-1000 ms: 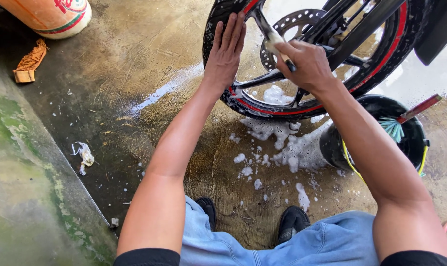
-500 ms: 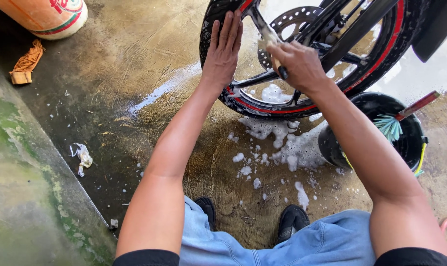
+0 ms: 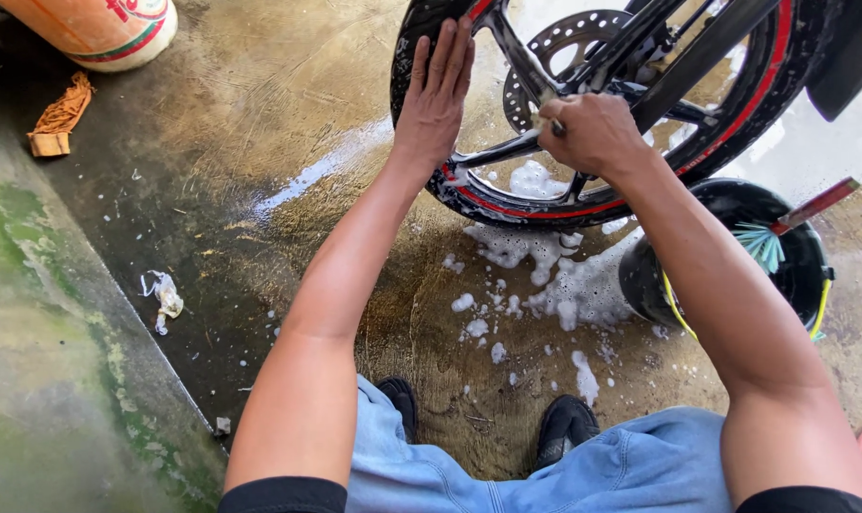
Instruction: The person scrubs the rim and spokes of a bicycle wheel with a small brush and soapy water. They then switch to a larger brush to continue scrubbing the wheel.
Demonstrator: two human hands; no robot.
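A: Left hand (image 3: 435, 100) flat on the black tyre (image 3: 414, 85) of the motorcycle wheel (image 3: 507, 204) — fingers straight, together, gripping nothing, just bracing.

B: Moved since half a second back?

A: Barely. Same spot on the tyre, palm down, same as a second ago. Steady brace, so wheel held from turning.

B: Right hand (image 3: 592, 128)?

A: Curled shut inside the wheel, between the black spokes, near the brake disc (image 3: 568, 38). Closed on something small and pale — possibly a sponge or cloth (image 3: 548, 119), too hidden to call. Shifted slightly along the spoke versus the earlier frames; reads as scrubbing strokes, short travel.

B: Wheel position?

A: Upright on wet concrete floor (image 3: 260, 114), red rim stripe (image 3: 535, 211) facing up at camera. Soap foam (image 3: 545, 256) pooled right under the rim and trailing toward the black shoes (image 3: 564, 427).

B: Anything else close?

A: Black bucket (image 3: 725, 204) just beside the right forearm, brush with teal bristles (image 3: 761, 245) resting in it. Orange rag (image 3: 60, 114) and crumpled white scrap (image 3: 165, 296) well apart, left side.

B: Read on progress?

A: Foam on ground, spokes mid-wash — cleaning underway, not rinsed.
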